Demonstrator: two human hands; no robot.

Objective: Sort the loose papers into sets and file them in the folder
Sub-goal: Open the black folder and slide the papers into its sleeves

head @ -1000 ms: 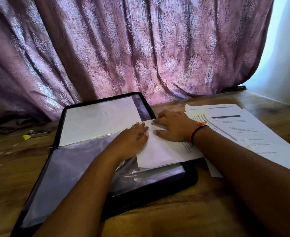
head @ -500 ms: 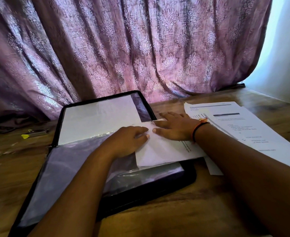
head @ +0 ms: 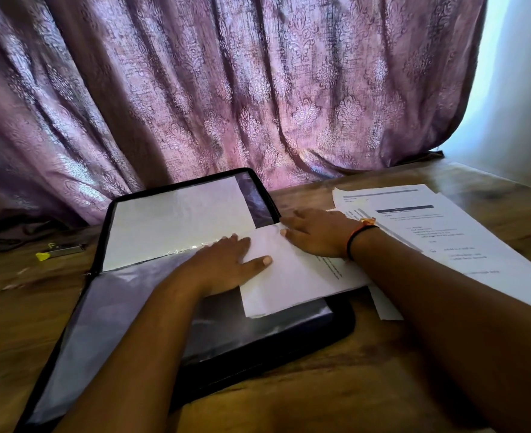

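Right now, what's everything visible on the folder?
The folder lies open flat on the table, black-edged, with glossy clear sleeves. Its far half shows a white sheet behind plastic; the near half looks shiny and wrinkled. Papers overlap its right edge. The left hand rests flat on sleeve and papers; the right hand presses the papers.

A black folder (head: 289, 348) lies open on the wooden counter (head: 14, 307), and a white page shows inside its far half. Both hands rest flat on a white sheet (head: 292, 282) that lies across the right side of the folder. The left hand (head: 226, 264) touches its left edge, with the thumb on the paper. The right hand (head: 317, 232), with a dark wristband (head: 359, 235), presses near the far corner. Printed loose papers (head: 445, 232) lie just beside the folder on the right. A purple curtain (head: 226, 89) hangs behind. A small yellow-tipped object (head: 58, 250) lies at the left.
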